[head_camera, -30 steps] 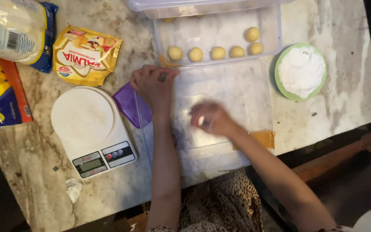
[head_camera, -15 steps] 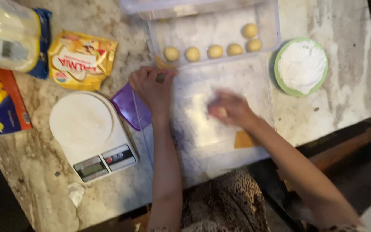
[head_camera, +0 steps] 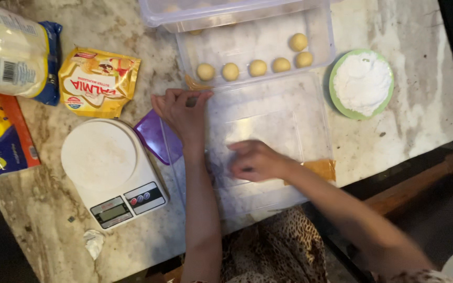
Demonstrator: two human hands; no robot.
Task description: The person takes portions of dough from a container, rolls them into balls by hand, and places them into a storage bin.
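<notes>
The marbled stone desk (head_camera: pixel 425 120) carries everything, and the biggest thing in play is the clear plastic lid (head_camera: pixel 268 141) lying flat in the middle near the person, its near edge at the desk's edge. It looks light, thin and somewhat springy, with a smooth, floury face that is probably slick; it would be best taken by its raised rim or a corner, not by the flat middle. Just beyond it, touching its far edge, sits a clear plastic tub (head_camera: pixel 315 47) with six small dough balls (head_camera: pixel 258 67) in a loose row; they look soft and easily dented, so they would want a loose pinch or a cupped palm. To the left stands a white kitchen scale (head_camera: pixel 100 157), with a purple scraper (head_camera: pixel 153 137) between it and the lid, a yellow butter packet (head_camera: pixel 98 81) farther off, and flour bags (head_camera: pixel 6 57) at the far left. A green bowl of white flour (head_camera: pixel 362 83) sits right of the lid. The left hand (head_camera: pixel 182 112) is spread open, fingers pressing down the lid's far-left corner. The right hand (head_camera: pixel 255 160) rests palm down on the lid's middle, fingers loosely curled; it is blurred, so I cannot tell whether something small lies under it.
</notes>
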